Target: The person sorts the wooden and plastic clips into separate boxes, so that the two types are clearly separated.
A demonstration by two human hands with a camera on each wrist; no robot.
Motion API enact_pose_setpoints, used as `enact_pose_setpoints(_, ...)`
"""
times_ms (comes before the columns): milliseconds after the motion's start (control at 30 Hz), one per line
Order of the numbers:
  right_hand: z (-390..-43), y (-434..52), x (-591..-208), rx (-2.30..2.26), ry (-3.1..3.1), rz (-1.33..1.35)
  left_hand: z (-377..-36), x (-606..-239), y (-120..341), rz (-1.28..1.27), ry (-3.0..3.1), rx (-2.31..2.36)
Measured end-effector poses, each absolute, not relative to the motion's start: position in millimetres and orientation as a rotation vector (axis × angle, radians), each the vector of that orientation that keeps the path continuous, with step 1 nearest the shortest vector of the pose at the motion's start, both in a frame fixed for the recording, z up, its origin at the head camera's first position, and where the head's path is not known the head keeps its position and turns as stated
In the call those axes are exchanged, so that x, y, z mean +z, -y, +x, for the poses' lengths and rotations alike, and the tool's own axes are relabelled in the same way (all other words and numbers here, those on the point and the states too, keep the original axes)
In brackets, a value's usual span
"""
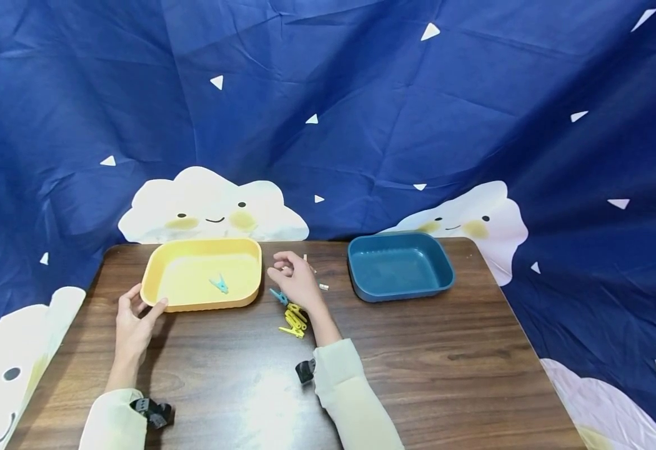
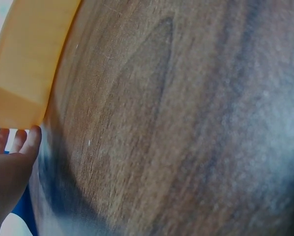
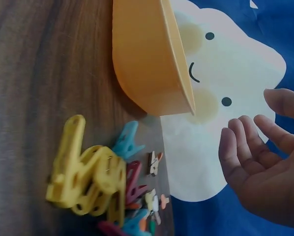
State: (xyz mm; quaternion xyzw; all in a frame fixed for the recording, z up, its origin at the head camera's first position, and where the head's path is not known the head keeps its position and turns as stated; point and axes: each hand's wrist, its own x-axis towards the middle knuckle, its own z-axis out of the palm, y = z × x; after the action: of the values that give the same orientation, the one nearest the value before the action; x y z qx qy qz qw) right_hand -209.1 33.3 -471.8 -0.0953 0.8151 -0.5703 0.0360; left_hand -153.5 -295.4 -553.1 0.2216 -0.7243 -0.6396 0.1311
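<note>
A wood-grained table (image 1: 446, 362) was backed by blue, cloud-printed cloth (image 1: 339, 75). On it, the yellow tray (image 1: 187, 278) was gripped at one corner by the left hand (image 1: 134, 322); the right hand (image 1: 297, 286), fingers loosely parted, was held near yellow clips (image 1: 294, 320).

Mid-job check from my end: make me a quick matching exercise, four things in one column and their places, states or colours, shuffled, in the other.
Things:
1. left hand
2. right hand
3. dark blue tray
4. clip lying in the yellow tray

Places, states, colours:
A. light blue
B. raised near the loose clips, holding nothing
C. at the near left corner of the yellow tray, touching it
D. on the table, to the right of the loose clips

Right pairs: 1-C, 2-B, 3-D, 4-A
</note>
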Motion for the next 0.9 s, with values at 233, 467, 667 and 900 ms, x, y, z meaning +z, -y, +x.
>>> enact_pose_setpoints(233,-194,-47,-482,-1.775,-2.514,-0.243,-151,-554,294,0.626,2.081,-1.844)
enact_pose_setpoints(467,-188,-65,-492,-1.87,-2.495,-0.129,-151,-555,294,0.607,2.069,-1.849)
enact_pose_setpoints(667,-180,-77,-495,-1.87,-2.508,-0.026,-151,-556,296,0.642,2.091,-1.836)
enact_pose_setpoints(900,-176,-91,-503,-1.873,-2.53,0.027,-153,-556,294,0.624,2.107,-1.821)
